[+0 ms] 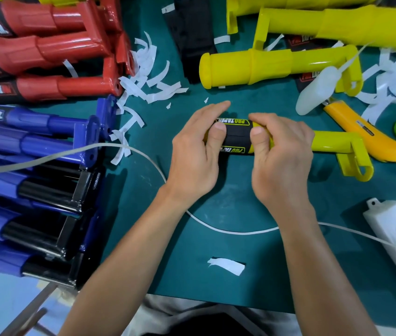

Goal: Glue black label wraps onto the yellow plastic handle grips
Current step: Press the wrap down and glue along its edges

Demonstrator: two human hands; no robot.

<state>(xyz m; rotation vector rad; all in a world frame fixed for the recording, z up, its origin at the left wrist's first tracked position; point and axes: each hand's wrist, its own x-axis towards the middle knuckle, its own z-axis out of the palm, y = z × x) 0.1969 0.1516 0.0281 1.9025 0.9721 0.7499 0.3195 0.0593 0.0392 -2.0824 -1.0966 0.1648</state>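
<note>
A yellow handle grip (332, 141) lies across the middle of the green table, its bracket end pointing right. A black label wrap (237, 137) with yellow lettering sits around its left end. My left hand (197, 151) curls round that end, thumb pressing on the black wrap. My right hand (281, 154) grips the handle just right of the wrap, its thumb on the wrap's edge. More bare yellow handles (264, 66) lie at the back right, and a stack of black labels (192, 32) lies at the back centre.
Red handles (46, 52) and blue handles (34, 132) are stacked on the left. White backing strips (148, 76) litter the table. A white bottle (318, 90), an orange utility knife (366, 134), a white cable (228, 230) and a power strip (395, 231) lie around.
</note>
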